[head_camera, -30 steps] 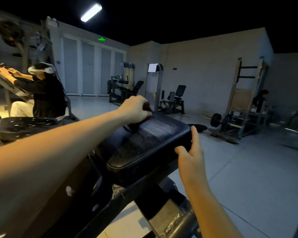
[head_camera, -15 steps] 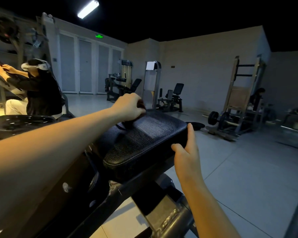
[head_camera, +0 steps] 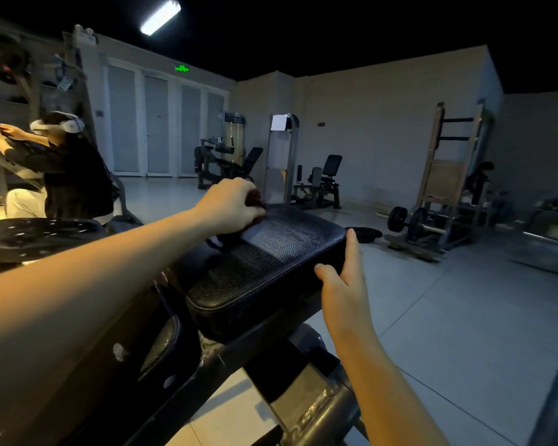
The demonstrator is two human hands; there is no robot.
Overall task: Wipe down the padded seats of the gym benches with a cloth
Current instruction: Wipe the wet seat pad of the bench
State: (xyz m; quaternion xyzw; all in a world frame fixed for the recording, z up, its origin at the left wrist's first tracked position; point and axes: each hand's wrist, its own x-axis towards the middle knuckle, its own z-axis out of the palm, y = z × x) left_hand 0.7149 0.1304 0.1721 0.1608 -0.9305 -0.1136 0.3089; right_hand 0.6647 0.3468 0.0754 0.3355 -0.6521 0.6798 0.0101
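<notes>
A black padded bench seat [head_camera: 271, 262] fills the middle of the view on a dark metal frame [head_camera: 303, 410]. My left hand [head_camera: 231, 206] grips a dark cloth [head_camera: 229, 236] bunched under its fingers and holds it against the seat's far left part. My right hand [head_camera: 343, 284] holds the seat's right edge, index finger straight along the side and thumb on the top rim. Most of the cloth is hidden by my left hand.
Another black pad [head_camera: 42, 236] sits at the left, with a seated person [head_camera: 68, 175] in a headset behind it. Gym machines [head_camera: 316, 181] stand at the back. A barbell rack [head_camera: 438, 201] is at the right, with a weight plate [head_camera: 366, 235] on the grey floor.
My left hand with the cloth has slid slightly left and nearer along the seat top. My right hand keeps its hold on the seat's edge.
</notes>
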